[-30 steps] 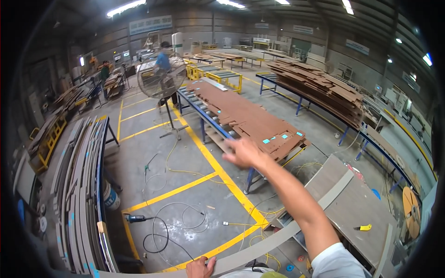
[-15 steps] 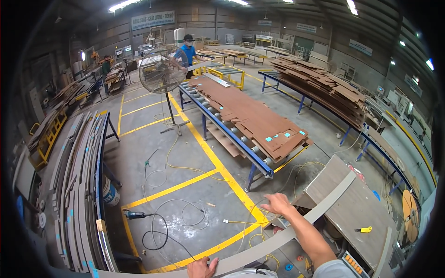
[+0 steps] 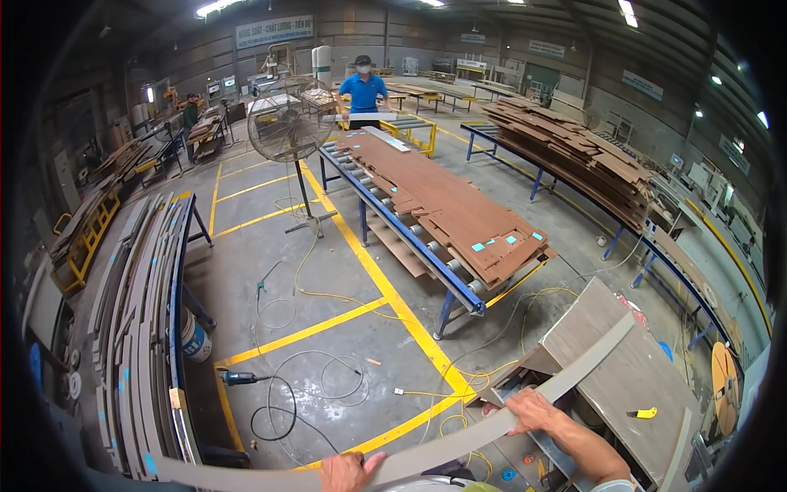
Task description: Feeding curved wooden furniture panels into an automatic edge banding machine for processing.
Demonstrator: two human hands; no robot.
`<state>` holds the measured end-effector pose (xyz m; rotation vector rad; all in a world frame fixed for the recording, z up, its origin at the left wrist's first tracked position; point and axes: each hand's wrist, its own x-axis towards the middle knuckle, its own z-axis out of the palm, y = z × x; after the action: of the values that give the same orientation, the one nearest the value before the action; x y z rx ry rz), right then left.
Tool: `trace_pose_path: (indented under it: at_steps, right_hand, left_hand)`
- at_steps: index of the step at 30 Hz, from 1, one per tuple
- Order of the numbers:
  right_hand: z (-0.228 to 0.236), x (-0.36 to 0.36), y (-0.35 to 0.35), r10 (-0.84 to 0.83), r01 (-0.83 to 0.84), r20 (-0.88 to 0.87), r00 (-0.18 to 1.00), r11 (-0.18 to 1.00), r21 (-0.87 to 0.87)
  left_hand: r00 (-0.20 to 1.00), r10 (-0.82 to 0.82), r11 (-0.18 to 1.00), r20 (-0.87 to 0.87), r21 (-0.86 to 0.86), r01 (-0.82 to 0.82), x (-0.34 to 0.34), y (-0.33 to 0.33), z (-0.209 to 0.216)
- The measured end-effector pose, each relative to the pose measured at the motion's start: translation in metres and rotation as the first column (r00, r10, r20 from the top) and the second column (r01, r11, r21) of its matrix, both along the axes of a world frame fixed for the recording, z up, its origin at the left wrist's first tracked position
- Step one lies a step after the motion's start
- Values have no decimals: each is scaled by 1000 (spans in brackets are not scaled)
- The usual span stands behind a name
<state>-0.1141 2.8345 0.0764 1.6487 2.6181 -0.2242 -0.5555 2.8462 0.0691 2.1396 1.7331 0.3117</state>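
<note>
A long, narrow grey-brown wooden strip [image 3: 443, 450] runs along the lower edge and up to the right, its far end over the grey-brown board top of a workbench [image 3: 566, 328]. My left hand [image 3: 348, 473] is closed round the strip near the bottom middle, thumb out to the right. Farther right, my right hand [image 3: 531, 412] has its fingers bent over the strip beside the bench's near-left edge. The fingers' undersides are hidden. A yellow-handled cutter knife [image 3: 643, 413] lies on the bench top.
Left, a blue-legged rack holds several long wooden strips [image 3: 135, 328]. Ahead, brown panels [image 3: 443, 197] lie on a roller table, with a person in blue [image 3: 363, 92] behind it. Cables and a power tool [image 3: 239, 378] lie on the floor. A fan [image 3: 287, 131] stands beyond.
My right hand has come down from above the strip and closed on it. My left hand stays on the strip. The person in blue has moved right with a pale board.
</note>
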Motion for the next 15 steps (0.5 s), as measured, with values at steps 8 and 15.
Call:
trace_pose_path:
  at_steps: [8, 15]
  right_hand:
    - [87, -25, 9, -144, 149, -87, 986, 987, 57]
    - [81, -16, 45, -362, 358, -117, 925, 932, -56]
  left_hand:
    - [983, -182, 963, -13, 201, 181, -1, 142, 68]
    - [906, -422, 877, -35, 236, 418, 67, 297, 55]
